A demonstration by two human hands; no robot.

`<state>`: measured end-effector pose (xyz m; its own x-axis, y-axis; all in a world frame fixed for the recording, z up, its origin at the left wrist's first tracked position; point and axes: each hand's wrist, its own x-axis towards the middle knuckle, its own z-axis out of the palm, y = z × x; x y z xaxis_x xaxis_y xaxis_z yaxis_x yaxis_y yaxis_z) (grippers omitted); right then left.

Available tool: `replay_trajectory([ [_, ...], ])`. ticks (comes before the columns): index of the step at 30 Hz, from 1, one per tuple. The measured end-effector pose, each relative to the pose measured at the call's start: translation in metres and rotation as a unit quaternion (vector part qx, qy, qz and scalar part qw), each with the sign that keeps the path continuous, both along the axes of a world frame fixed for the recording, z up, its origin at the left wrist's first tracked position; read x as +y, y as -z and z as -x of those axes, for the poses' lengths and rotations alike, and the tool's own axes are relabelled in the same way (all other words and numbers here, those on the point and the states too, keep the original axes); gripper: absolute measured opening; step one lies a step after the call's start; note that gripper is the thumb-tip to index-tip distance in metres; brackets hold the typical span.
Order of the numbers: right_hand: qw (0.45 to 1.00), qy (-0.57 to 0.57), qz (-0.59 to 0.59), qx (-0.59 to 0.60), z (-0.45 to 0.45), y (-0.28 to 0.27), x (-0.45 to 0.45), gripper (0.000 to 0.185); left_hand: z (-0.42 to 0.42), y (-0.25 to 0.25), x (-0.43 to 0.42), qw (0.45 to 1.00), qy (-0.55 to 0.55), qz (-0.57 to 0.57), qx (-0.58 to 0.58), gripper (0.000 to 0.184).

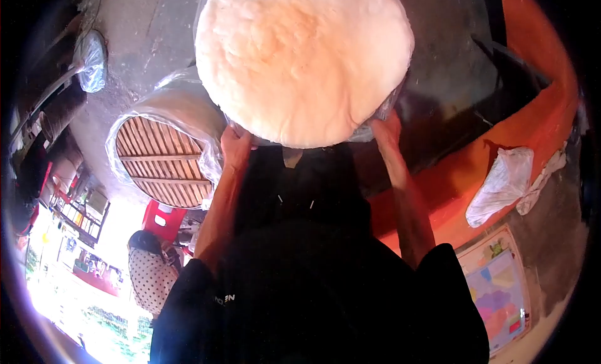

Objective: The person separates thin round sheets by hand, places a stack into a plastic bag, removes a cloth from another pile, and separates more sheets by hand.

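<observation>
A large, round, pale mass (300,57) with a lumpy top fills the upper middle, with clear plastic (362,135) showing around its lower edge. At its lower left edge, my left hand (236,142) is closed, fingers curled on the plastic. My right hand (387,128) is closed on the plastic at the lower right edge; some of its fingers are hidden behind the rim. Left of my left hand lies a big round container wrapped in clear plastic, with a slatted wooden face (164,160).
A person in a dotted top (150,276) is at the lower left, near a red object (164,219). An orange ledge (538,113) curves along the right, with a white cloth or sack (503,184) on it. A colourful poster (498,289) is lower right.
</observation>
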<state>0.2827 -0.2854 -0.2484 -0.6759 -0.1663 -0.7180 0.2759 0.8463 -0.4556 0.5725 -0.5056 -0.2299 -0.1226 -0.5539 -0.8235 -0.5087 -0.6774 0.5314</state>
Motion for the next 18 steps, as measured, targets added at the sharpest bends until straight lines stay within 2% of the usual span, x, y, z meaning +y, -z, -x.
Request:
replay_trajectory([
  [1,0.998,-0.020,-0.051,-0.018,0.000,-0.015,-0.004,0.056,0.000,-0.003,0.001,1.000,0.011,0.006,-0.011,0.017],
  [2,0.998,-0.018,-0.051,-0.019,-0.007,-0.026,-0.006,0.056,0.000,-0.001,0.003,1.000,0.013,0.006,-0.012,0.017],
  [3,0.994,0.045,0.087,-0.048,-0.018,-0.037,-0.008,0.057,0.000,0.004,0.006,0.998,0.049,-0.040,-0.017,0.020],
  [4,0.967,0.109,0.220,-0.074,-0.028,-0.044,-0.009,0.058,0.000,0.005,0.011,0.992,0.087,-0.089,-0.022,0.024],
  [5,0.950,0.145,0.262,-0.091,-0.041,-0.035,-0.005,0.058,0.015,-0.007,0.017,0.992,0.089,-0.089,-0.022,0.024],
  [7,0.953,0.125,0.258,-0.103,-0.050,-0.050,-0.014,0.058,0.057,-0.038,0.029,0.979,-0.076,-0.187,0.019,0.040],
  [8,0.956,0.104,0.250,-0.116,-0.053,-0.065,-0.019,0.057,0.051,-0.018,0.042,0.980,-0.075,-0.186,0.018,0.040],
  [9,0.958,0.090,0.233,-0.139,-0.051,-0.090,-0.028,0.055,0.037,0.019,0.065,0.989,0.121,-0.069,0.052,0.047],
  [11,0.972,0.087,0.181,-0.125,-0.054,-0.098,-0.027,0.053,0.050,0.011,0.077,0.945,0.312,0.047,0.085,0.054],
  [12,0.982,0.078,0.134,-0.108,-0.052,-0.099,-0.027,0.052,0.063,0.001,0.083,0.977,0.157,-0.055,0.136,0.057],
  [13,0.982,0.078,0.135,-0.106,-0.049,-0.101,-0.026,0.052,0.074,-0.012,0.083,0.971,-0.005,-0.156,0.180,0.062],
  [14,0.974,0.074,0.166,-0.138,-0.048,-0.106,-0.022,0.059,0.071,-0.006,0.088,0.971,-0.004,-0.158,0.178,0.062],
  [15,0.963,0.068,0.198,-0.169,-0.046,-0.110,-0.019,0.067,0.066,0.005,0.095,0.962,0.233,0.089,0.113,0.052],
  [16,0.963,0.069,0.200,-0.170,-0.042,-0.112,-0.020,0.067,0.060,0.014,0.097,0.910,0.352,0.205,0.082,0.048],
  [17,0.979,0.033,0.116,-0.162,-0.037,-0.111,-0.024,0.069,0.054,0.023,0.100,0.833,0.442,0.331,0.035,0.044],
  [18,0.988,-0.002,0.031,-0.154,-0.032,-0.108,-0.025,0.072,0.043,0.031,0.098,0.934,0.284,0.196,0.093,0.040],
])
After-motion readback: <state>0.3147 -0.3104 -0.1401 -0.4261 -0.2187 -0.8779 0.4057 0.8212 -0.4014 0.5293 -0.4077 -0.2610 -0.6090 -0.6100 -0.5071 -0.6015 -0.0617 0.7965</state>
